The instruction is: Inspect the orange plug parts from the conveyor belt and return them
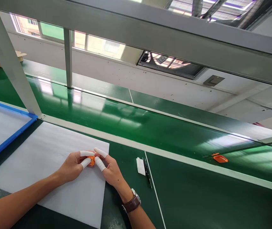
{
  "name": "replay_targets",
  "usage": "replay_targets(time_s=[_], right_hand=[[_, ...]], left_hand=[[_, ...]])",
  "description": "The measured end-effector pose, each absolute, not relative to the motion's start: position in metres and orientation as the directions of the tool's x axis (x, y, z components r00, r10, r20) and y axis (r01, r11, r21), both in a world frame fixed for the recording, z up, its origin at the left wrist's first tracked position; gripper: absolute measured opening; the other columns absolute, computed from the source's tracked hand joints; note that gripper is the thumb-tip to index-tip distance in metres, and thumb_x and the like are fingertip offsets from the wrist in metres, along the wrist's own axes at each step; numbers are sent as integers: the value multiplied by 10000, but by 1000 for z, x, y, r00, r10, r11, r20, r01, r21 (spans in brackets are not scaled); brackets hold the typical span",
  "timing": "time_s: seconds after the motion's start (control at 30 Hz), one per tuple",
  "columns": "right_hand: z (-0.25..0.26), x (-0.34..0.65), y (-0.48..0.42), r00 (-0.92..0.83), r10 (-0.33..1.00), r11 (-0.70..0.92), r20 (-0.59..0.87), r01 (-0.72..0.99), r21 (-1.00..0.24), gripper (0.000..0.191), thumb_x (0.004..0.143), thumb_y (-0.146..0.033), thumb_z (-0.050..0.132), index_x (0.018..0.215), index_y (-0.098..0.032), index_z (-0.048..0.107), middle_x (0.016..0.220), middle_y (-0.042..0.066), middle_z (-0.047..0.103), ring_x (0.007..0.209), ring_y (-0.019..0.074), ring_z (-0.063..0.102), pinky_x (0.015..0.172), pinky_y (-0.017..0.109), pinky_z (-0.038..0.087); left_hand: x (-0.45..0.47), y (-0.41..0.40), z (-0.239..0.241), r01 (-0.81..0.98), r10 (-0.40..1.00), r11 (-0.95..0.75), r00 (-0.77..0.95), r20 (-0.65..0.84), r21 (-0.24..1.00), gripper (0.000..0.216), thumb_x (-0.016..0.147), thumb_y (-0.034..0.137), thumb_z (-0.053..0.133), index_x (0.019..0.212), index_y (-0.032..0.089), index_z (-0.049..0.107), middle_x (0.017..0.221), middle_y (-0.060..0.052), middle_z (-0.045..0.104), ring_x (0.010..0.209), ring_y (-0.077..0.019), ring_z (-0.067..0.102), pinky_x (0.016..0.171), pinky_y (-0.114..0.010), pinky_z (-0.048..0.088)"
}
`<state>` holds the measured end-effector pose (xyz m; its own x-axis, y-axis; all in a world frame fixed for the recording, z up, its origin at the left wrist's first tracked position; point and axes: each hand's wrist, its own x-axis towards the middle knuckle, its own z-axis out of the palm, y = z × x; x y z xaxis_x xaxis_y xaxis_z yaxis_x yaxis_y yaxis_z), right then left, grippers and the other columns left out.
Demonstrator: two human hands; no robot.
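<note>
Between left hand (69, 167) and right hand (112, 170): small orange part (92, 161), pinched by both, white finger cots (100, 164) on. Under hands: white sheet (55, 149). Right of hands: white card (140, 166), thin black tool (147, 171) alongside.

This looks like a workshop or factory floor: long, green-topped workbenches (209, 190) run side by side, a plain metal frame (126, 28) rises over them, a white sheet (43, 152) covers part of the nearest one, white finger cots (100, 163) are worn, and a fan (162, 59) sits in the bare, marked wall (119, 74).
</note>
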<state>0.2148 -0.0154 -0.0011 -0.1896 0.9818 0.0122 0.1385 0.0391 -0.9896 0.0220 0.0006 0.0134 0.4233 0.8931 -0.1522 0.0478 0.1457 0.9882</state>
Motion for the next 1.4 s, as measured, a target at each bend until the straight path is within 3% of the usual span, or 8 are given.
replay_targets(time_s=[0.27,0.63,0.77,0.93,1.1,1.2,1.33,1.4], right_hand=[[-2,220,-13,-178,974,183,137,272,-945,312,985,-357,518,1250,-300,672,1201,55,686,1137,237,635,1039,421,478],[1,220,-13,-206,978,66,18,228,-972,449,867,-384,701,1301,-286,639,1186,57,700,1104,247,645,1053,450,478],[1,218,-13,-192,980,-27,-59,168,-985,519,815,-389,767,1303,-272,638,1202,59,705,1159,270,635,1097,487,446],[0,213,-14,-152,985,-62,-84,147,-987,500,792,-396,784,1259,-262,669,1100,56,735,1033,263,667,1022,481,497],[1,214,-12,-146,986,-78,-77,3,-997,543,754,-382,821,1250,-237,656,1151,72,738,1103,268,657,1067,489,458],[-2,215,-10,-88,992,-96,-89,-78,-992,587,732,-391,839,1259,-227,638,1122,80,742,1035,264,671,1008,494,495],[-9,214,-9,-16,996,-95,-93,-125,-988,627,702,-428,853,1250,-212,638,1079,92,746,1002,272,679,957,488,520],[-12,212,-9,3,997,-82,-83,-105,-991,624,698,-430,851,1244,-208,646,1049,84,749,981,263,679,945,474,522]], left_hand=[[21,1,17,29,894,132,429,-131,991,331,898,355,618,1164,184,715,1023,-54,769,985,-235,710,966,-394,556],[22,0,14,-74,874,163,473,-109,984,322,892,340,616,1164,200,718,1322,-78,672,1066,-250,690,976,-399,563],[23,-1,16,-57,863,137,496,-91,989,298,908,315,588,1160,235,725,1320,-41,676,1108,-244,674,986,-366,553],[23,-2,16,-26,861,98,503,-71,995,300,929,283,561,1184,236,713,1280,-40,698,1087,-235,681,983,-359,549],[20,-2,9,5,885,140,449,-127,990,376,894,298,619,1259,215,651,1264,-59,708,1178,-256,660,1045,-389,527],[17,-3,7,105,935,25,350,-61,994,357,895,282,604,1246,236,646,1348,-61,654,1142,-258,682,1009,-401,560],[14,-5,4,227,889,-363,374,264,903,327,864,142,580,1164,237,668,1447,-70,558,1292,-270,573,1081,-422,509],[14,-6,0,287,843,-483,409,350,827,306,864,114,587,1134,235,666,1437,-81,552,1335,-267,531,1122,-425,470]])
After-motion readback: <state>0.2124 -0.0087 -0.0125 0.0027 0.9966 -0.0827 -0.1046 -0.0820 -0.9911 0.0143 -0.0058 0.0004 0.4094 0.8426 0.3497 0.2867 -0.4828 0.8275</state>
